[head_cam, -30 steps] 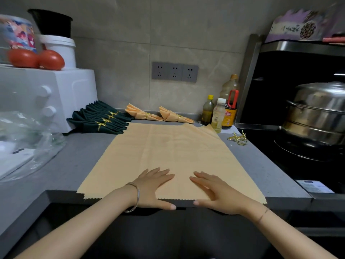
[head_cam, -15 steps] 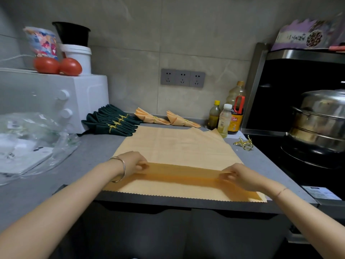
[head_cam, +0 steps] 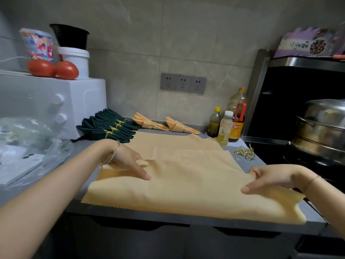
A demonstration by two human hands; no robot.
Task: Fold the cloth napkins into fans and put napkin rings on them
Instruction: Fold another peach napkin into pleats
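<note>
Orange napkin [head_cam: 186, 187] lies spread across the grey surface [head_cam: 82, 148] in front of us, its near part gathered into a loose, raised fold that runs between our hands. Our left hand [head_cam: 127, 159] comes in from the left with the wrist bent and a silver bangle [head_cam: 114, 153] round it. Its thumb stretches forward on top of the fold, and the other fingers [head_cam: 142, 162] curl into the cloth behind it, pinching the fabric. Our right hand [head_cam: 270, 177] reaches in at the cloth's right side, back of the hand up. Its thumb points left over the fold and its fingers curl round the fabric there. Both hands grip the orange napkin, well apart from each other.

Behind the cloth, against the wall, lie an orange fan [head_cam: 150, 123] and a second orange fan [head_cam: 180, 126], each with a gold ring on it. To their left lies a stack of dark green fans [head_cam: 110, 128], also ringed, just beside a white oven [head_cam: 80, 101]. Loose gold rings [head_cam: 246, 153] sit on the surface near the cloth's far right corner, close to three bottles [head_cam: 225, 128].
</note>
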